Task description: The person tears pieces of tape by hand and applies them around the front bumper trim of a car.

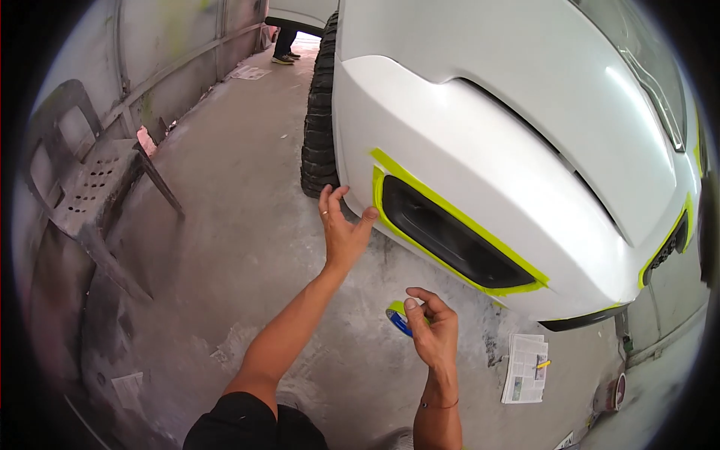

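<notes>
The roll of yellow-green masking tape (397, 318) with a blue inner core is in the right hand (437, 334), which grips it near the thumb; the roll shows on the thumb's left side, tilted. It looks light, with a firm ring shape and probably a tacky tape face, so it would best be held by its side edges or through the core. The left hand (346, 234) holds no visible object: fingers curled and parted, thumb beside the left end of the tape border (393, 166). Whether it touches there, I cannot tell. The roll lies below and to the right of it, well apart. The border surrounds a black bumper insert (450, 232) in the white bumper (480, 165). Farther out are a knobby tire (319, 112), newspaper (525, 364) on the concrete floor (247, 187), and a plastic chair (105, 180).
</notes>
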`<action>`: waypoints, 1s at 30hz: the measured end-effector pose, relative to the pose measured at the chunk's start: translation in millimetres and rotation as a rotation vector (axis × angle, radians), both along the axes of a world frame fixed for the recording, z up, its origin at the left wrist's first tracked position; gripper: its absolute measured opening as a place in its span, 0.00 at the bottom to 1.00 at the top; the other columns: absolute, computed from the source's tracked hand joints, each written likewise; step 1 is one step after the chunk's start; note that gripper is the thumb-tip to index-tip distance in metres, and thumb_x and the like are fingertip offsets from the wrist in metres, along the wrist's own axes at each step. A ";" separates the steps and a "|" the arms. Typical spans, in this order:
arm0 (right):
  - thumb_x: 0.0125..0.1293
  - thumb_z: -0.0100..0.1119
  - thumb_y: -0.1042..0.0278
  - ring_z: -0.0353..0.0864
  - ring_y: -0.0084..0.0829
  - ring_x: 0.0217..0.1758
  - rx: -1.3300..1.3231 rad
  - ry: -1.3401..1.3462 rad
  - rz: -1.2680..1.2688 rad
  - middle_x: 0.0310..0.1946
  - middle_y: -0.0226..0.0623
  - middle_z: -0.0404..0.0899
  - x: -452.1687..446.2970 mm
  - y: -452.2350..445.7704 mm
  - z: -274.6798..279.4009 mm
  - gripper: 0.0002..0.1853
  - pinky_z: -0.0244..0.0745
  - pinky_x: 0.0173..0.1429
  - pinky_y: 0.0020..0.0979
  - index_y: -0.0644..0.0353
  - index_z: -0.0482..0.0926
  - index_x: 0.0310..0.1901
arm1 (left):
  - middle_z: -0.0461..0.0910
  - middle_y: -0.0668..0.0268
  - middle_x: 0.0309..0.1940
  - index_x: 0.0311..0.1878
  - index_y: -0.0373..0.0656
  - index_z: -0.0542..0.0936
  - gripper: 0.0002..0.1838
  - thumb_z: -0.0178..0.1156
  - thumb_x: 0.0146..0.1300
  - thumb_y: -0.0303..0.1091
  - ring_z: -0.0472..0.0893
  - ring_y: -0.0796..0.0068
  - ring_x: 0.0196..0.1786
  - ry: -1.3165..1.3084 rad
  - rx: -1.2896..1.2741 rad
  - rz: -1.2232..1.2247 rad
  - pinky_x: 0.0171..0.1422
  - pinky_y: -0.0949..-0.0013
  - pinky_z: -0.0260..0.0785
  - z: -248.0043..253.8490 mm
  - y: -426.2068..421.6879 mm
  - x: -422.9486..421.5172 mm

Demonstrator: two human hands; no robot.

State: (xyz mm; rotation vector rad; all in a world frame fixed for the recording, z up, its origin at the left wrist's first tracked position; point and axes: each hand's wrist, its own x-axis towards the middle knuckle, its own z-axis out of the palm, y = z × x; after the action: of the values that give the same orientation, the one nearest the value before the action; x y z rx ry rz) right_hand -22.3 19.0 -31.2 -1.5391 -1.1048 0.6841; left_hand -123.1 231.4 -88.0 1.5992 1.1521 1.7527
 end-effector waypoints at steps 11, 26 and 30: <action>0.68 0.66 0.68 0.75 0.17 0.29 -0.035 -0.028 -0.027 0.26 0.30 0.80 4.1 -1.3 3.6 0.24 0.69 0.36 0.21 0.67 0.75 0.63 | 0.51 0.41 0.74 0.72 0.38 0.58 0.48 0.76 0.55 0.40 0.54 0.42 0.78 -0.030 -0.097 -0.015 0.79 0.50 0.51 -7.2 -6.4 8.2; 0.66 0.65 0.72 0.88 0.52 0.46 -0.077 -0.658 0.408 0.46 0.56 0.84 3.5 -21.8 92.7 0.33 0.83 0.47 0.41 0.59 0.63 0.71 | 0.82 0.65 0.34 0.40 0.38 0.80 0.13 0.73 0.62 0.33 0.81 0.74 0.39 -0.225 0.167 -0.321 0.47 0.68 0.75 118.0 -47.4 -57.7; 0.66 0.66 0.69 0.86 0.55 0.51 -0.282 -0.722 0.376 0.49 0.59 0.84 18.3 -53.6 78.3 0.33 0.82 0.52 0.46 0.56 0.64 0.71 | 0.80 0.69 0.29 0.33 0.38 0.79 0.16 0.77 0.56 0.36 0.77 0.77 0.35 -0.080 0.090 -0.399 0.43 0.71 0.73 118.7 2.8 -39.9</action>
State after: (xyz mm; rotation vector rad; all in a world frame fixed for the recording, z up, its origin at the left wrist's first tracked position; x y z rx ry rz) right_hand -4.0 -34.6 47.1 -1.9075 -1.9375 0.5525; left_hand -163.0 234.2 30.7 1.6580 0.6675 1.6030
